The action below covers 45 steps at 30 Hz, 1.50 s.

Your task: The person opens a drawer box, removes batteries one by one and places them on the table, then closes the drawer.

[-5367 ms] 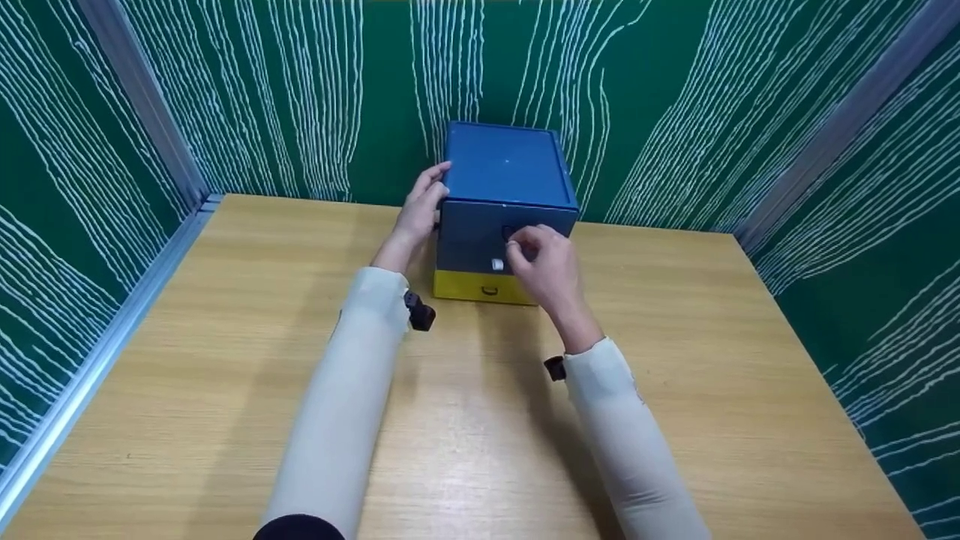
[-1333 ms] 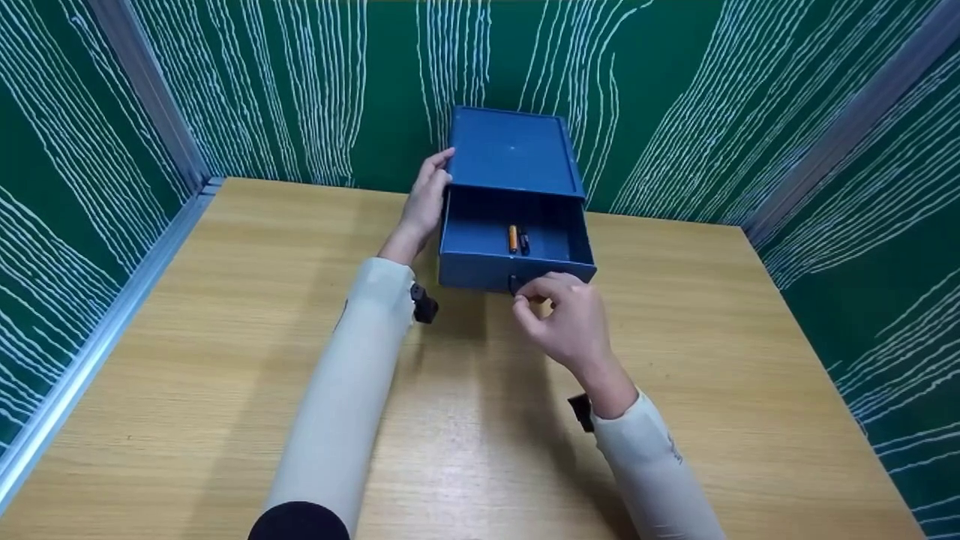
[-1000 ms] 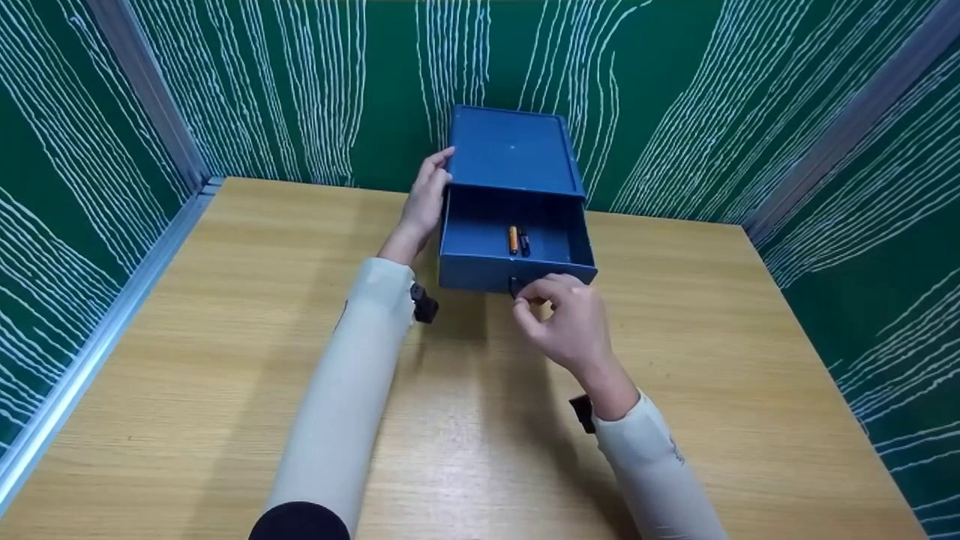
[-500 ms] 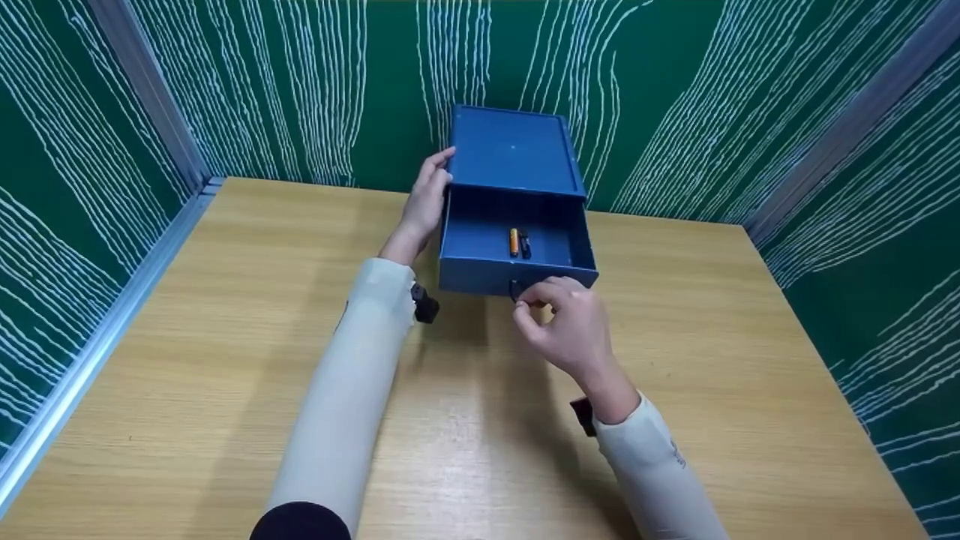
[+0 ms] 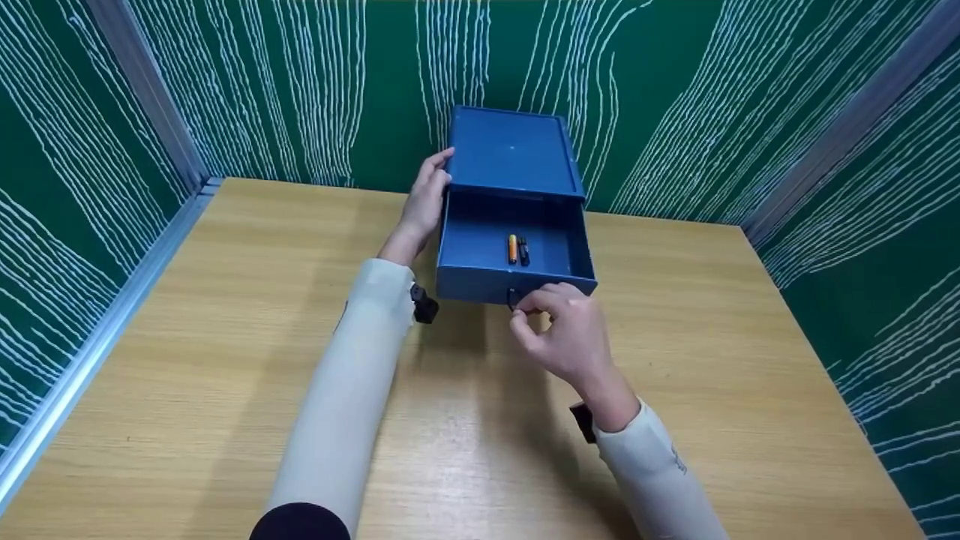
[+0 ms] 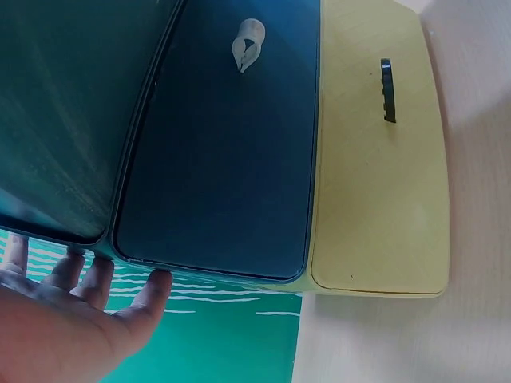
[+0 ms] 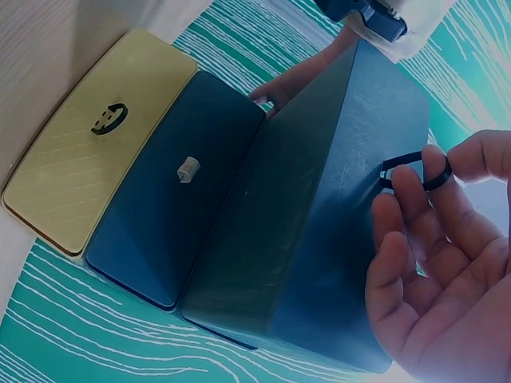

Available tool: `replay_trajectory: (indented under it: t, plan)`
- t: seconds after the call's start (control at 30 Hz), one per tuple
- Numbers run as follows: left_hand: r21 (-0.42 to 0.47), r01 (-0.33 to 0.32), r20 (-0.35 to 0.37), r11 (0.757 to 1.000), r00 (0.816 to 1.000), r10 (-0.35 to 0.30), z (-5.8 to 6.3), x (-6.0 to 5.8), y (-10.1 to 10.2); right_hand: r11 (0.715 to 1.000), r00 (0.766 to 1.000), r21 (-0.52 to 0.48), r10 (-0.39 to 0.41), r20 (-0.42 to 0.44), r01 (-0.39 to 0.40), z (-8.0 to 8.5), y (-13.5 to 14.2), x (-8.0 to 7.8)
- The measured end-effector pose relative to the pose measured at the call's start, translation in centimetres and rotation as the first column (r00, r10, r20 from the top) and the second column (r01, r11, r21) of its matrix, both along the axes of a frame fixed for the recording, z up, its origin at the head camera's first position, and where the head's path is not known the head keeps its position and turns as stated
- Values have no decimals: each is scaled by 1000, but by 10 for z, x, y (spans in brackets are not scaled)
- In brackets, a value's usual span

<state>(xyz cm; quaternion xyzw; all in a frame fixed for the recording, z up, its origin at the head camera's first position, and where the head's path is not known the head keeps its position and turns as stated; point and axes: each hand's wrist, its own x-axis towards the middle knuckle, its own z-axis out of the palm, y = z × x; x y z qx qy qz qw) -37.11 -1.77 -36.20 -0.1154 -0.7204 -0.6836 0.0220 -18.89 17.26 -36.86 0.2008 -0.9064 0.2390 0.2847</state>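
A blue drawer cabinet (image 5: 517,150) stands at the back of the table, its top drawer (image 5: 469,285) pulled out toward me. My right hand (image 5: 570,330) pinches that drawer's black loop handle (image 7: 407,159) between thumb and fingers. In the drawer lie a slim orange stick (image 5: 512,249) and a black one (image 5: 523,251) side by side, too small to tell their kind. My left hand (image 5: 424,206) rests against the cabinet's left side; the left wrist view shows its fingers (image 6: 149,299) extended along the edge.
Below sit a shut dark blue drawer (image 6: 215,175) with a whitish stub (image 6: 249,33) and a shut yellow drawer (image 6: 375,199) with a black handle (image 6: 388,92). Green walls with white lines (image 5: 675,150) enclose the wooden table (image 5: 262,337) at back and sides.
The top drawer, shut in the oldest frame, has come out toward me with my right hand on its handle, a little further in the last half second. My left hand stays at the cabinet's side.
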Motion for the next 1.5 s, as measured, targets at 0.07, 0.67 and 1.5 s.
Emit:
replay_trajectory:
  t: [0.07,0.67,1.5]
  plan:
    - [-5,-5,-3,1000,1000,5,0,0,0,1000,1000,4,3,-1,-3,0,0,1]
    - [-9,5,9,1000,1000,-5,20,21,0,1000,999,-16,7,40,-6,8,4,6]
    - [15,38,51,999,998,-39,13,14,-3,977,943,41,192,272,-211,72,41,-76]
